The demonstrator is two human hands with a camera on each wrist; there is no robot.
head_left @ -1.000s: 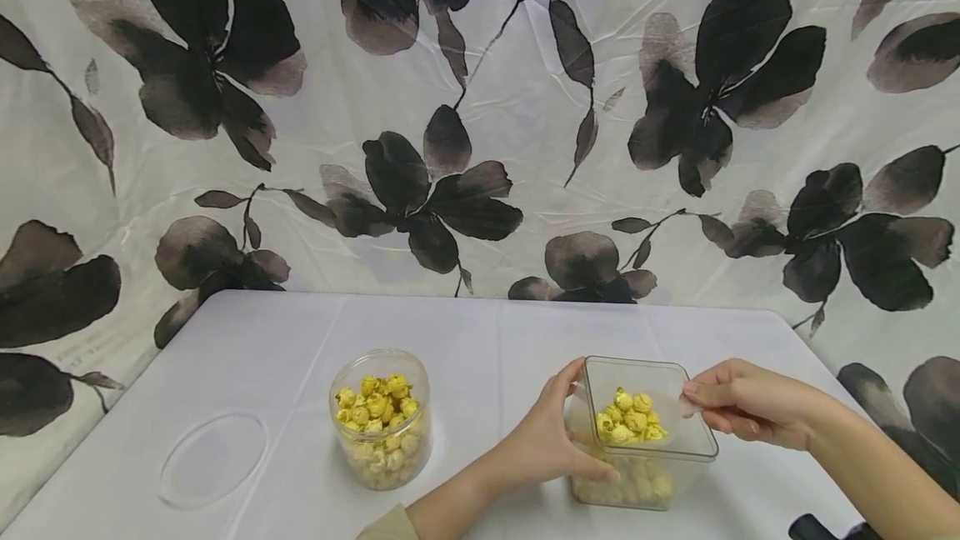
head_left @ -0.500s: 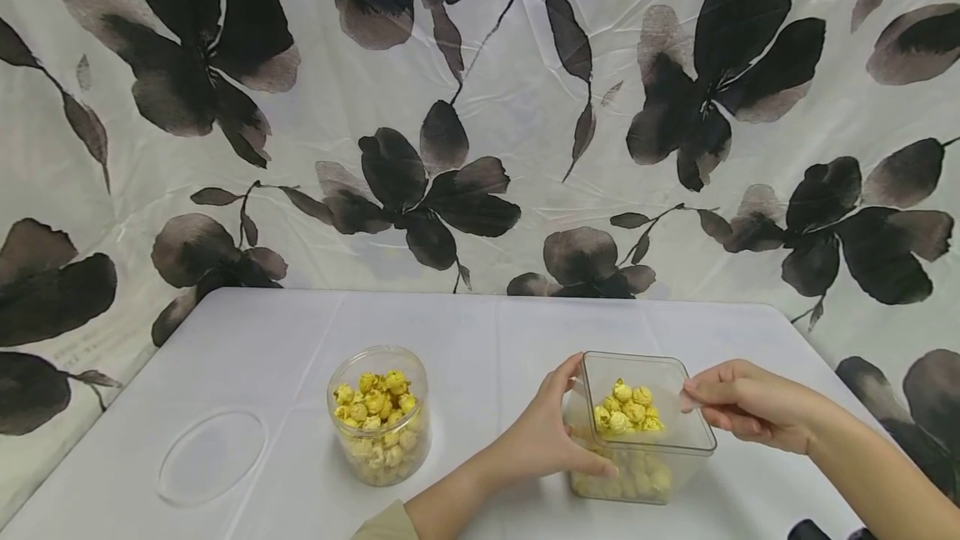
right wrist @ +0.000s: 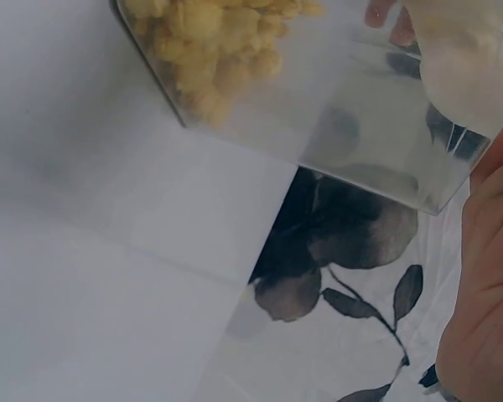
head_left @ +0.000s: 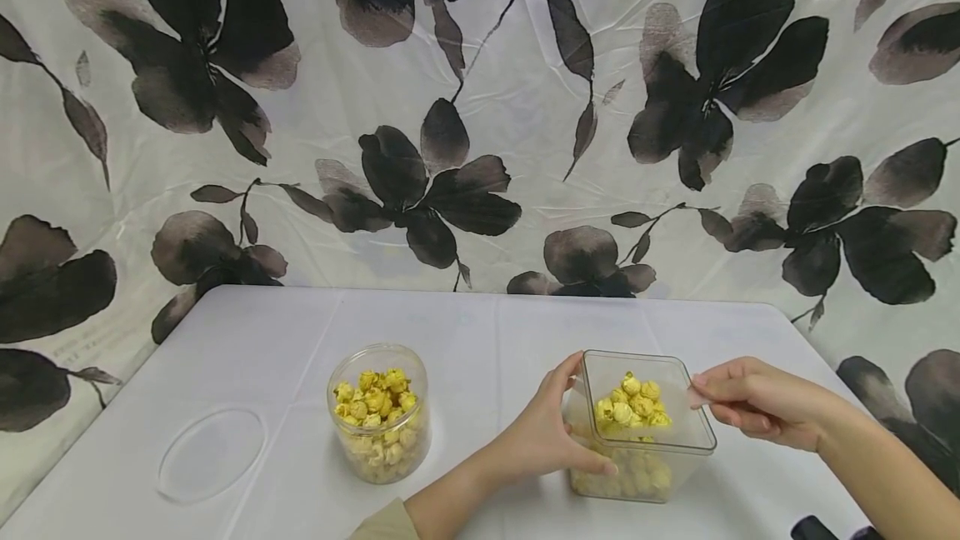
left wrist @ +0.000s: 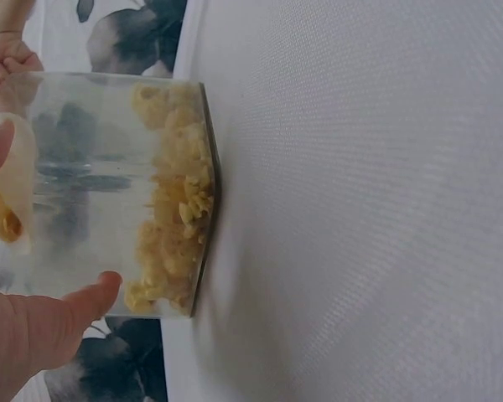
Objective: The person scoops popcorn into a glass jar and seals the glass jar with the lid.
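My left hand (head_left: 536,432) grips the left side of a clear square container (head_left: 697,465), thumb across its front and fingers behind. Yellow popcorn lies low inside it, pressed against the see-through wall in the left wrist view. My right hand (head_left: 765,407) pinches the handle of a whitish translucent scoop (head_left: 697,397) at the container's right rim. In the left wrist view the scoop (left wrist: 21,180) shows inside the container, above the lower popcorn, with a few popcorn pieces (left wrist: 2,219) at it. The right wrist view shows the scoop (right wrist: 469,71) through the container's wall.
A round clear jar (head_left: 382,473) with popcorn (head_left: 378,398) stands left of the container. A round clear lid (head_left: 212,455) lies farther left on the white table (head_left: 465,340). A black object (head_left: 813,528) sits at the bottom right. Floral fabric (head_left: 480,107) hangs behind.
My right hand has shifted slightly right with the scoop handle, and the upper popcorn in the container has moved a little right and up. The left hand keeps its grip.
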